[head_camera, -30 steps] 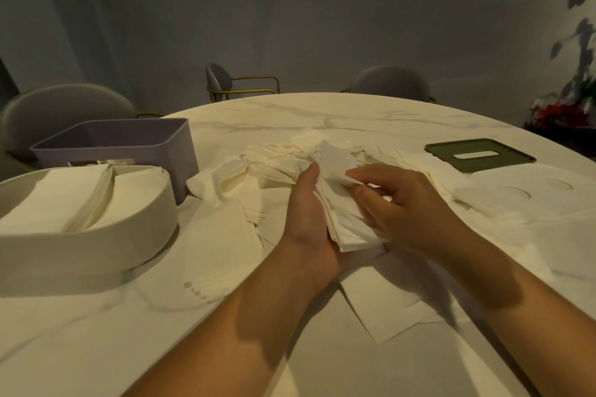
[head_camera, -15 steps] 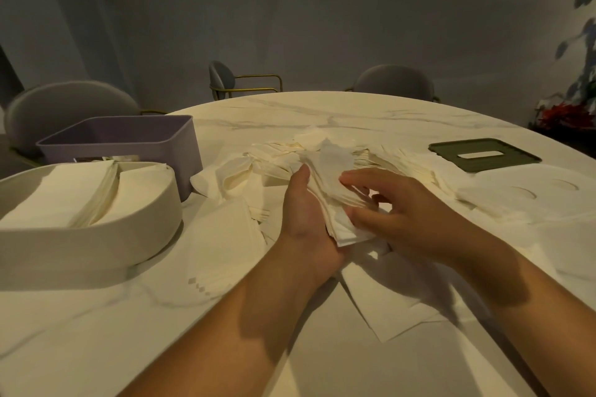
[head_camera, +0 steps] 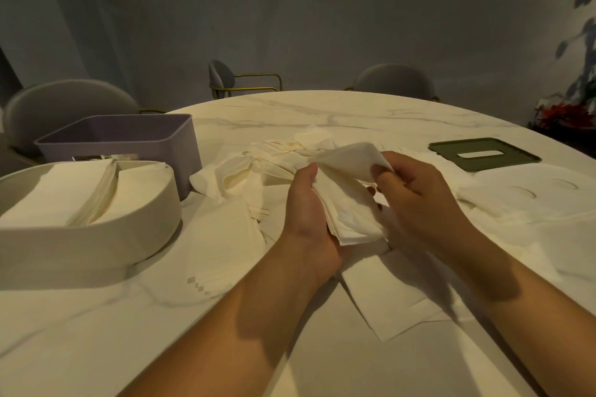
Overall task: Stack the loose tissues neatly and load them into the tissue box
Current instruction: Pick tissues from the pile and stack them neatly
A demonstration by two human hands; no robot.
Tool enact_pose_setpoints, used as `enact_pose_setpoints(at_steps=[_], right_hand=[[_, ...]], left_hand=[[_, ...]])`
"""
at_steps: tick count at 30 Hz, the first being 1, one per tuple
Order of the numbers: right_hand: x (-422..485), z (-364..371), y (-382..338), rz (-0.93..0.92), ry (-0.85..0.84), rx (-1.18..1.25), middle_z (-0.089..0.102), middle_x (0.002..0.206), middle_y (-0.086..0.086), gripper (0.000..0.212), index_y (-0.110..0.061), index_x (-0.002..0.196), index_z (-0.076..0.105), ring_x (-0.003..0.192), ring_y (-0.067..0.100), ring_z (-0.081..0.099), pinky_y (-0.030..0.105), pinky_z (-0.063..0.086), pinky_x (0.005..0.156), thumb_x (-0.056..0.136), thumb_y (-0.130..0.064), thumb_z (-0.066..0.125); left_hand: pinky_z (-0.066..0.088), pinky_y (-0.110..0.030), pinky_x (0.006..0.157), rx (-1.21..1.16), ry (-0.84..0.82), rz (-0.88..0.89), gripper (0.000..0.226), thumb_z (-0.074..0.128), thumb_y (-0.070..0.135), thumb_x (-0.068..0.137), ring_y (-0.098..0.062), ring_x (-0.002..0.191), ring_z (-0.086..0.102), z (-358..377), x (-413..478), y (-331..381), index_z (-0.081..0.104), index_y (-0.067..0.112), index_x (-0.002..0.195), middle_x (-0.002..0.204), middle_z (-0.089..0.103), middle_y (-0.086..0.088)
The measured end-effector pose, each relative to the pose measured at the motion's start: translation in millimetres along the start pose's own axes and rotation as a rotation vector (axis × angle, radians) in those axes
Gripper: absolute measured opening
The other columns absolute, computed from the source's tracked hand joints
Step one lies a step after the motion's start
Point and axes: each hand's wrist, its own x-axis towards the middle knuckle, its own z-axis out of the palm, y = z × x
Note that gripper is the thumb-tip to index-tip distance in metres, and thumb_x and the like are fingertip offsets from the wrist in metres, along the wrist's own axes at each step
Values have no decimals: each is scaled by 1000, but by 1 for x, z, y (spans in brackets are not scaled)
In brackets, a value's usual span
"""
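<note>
The hands held the tissue stack [head_camera: 346, 205] at centre: left hand [head_camera: 306, 208] cupping it, right hand [head_camera: 419, 200] pinching its top sheet [head_camera: 351, 159]. The cream tissue box [head_camera: 96, 237] lay at nine o'clock, nearer the left hand.

The left hand [head_camera: 309, 213] cradles a stack of tissues [head_camera: 346, 209] while the right hand [head_camera: 416, 200] pinches its top sheet [head_camera: 351, 159]. Loose tissues [head_camera: 280, 151] lie just beyond both; a cream tissue box [head_camera: 96, 235] sits left of the left hand, a green lid [head_camera: 483, 156] beyond the right
</note>
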Motion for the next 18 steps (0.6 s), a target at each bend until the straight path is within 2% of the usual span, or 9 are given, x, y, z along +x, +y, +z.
enact_pose_setpoints(at_steps=[1, 3, 5, 8, 12, 14, 15, 17, 18], right_hand=[[0, -1, -1, -35, 17, 2, 59, 86, -24, 35, -45, 89, 56, 81, -6, 57, 5, 44, 63, 98, -14, 44], [0, -3, -3, -120, 16, -8, 58, 89, -29, 39, -50, 90, 53, 86, -11, 56, 3, 44, 68, 97, -13, 46], [0, -3, -3, -172, -49, -8, 59, 100, -28, 30, -51, 95, 54, 96, -5, 56, 8, 45, 79, 93, -22, 46], [0, -3, 0, -200, -163, 53, 59, 117, -23, 28, -48, 100, 59, 114, 1, 53, 18, 42, 96, 85, -28, 46], [-2, -5, 0, -123, -344, 95, 56, 122, -30, 26, -50, 93, 70, 122, -5, 45, 19, 36, 98, 79, -36, 53], [-2, -9, -2, -115, -309, 122, 57, 121, -30, 23, -48, 93, 70, 121, -5, 46, 20, 39, 99, 77, -43, 55], [-1, -12, -4, -121, -254, 147, 59, 117, -28, 22, -46, 91, 70, 117, -5, 50, 16, 42, 96, 77, -45, 54], [4, -18, -5, -111, -82, 154, 62, 107, -28, 14, -43, 90, 66, 104, -10, 55, 5, 45, 82, 87, -35, 55], [6, -21, -2, -93, 14, 128, 62, 102, -27, 17, -40, 90, 64, 98, -12, 57, 3, 45, 76, 92, -26, 55]], left_hand=[[49, -43, 83, -10, 1, 6, 46, 40, 48, 93, -31, 84, 62, 0, 0, 0, 65, 9, 98, 83, 69, -15], [51, -41, 79, -36, -10, 15, 46, 42, 49, 92, -30, 85, 63, -1, 1, 1, 65, 10, 103, 87, 69, -15], [53, -39, 75, -63, -33, 7, 51, 42, 52, 91, -29, 84, 64, -3, 2, 2, 65, 10, 110, 90, 69, -15], [56, -34, 67, -106, -66, -8, 56, 43, 56, 88, -27, 72, 67, -4, 1, 5, 65, 10, 111, 84, 70, -14], [56, -32, 64, -143, -83, -4, 44, 55, 42, 80, -26, 68, 65, -3, -3, 7, 64, 8, 107, 81, 67, -13], [55, -35, 67, -167, -83, 14, 48, 58, 34, 72, -28, 72, 62, -2, -5, 8, 61, 7, 113, 83, 65, -14], [54, -37, 70, -173, -72, 29, 48, 57, 32, 72, -30, 75, 61, -3, -5, 9, 61, 6, 112, 85, 65, -16], [50, -42, 81, -159, -20, 66, 39, 53, 31, 80, -34, 84, 62, -3, -5, 12, 62, 5, 108, 92, 67, -19], [49, -45, 86, -151, 6, 89, 36, 50, 32, 85, -35, 92, 63, -4, -4, 15, 62, 5, 107, 98, 68, -20]])
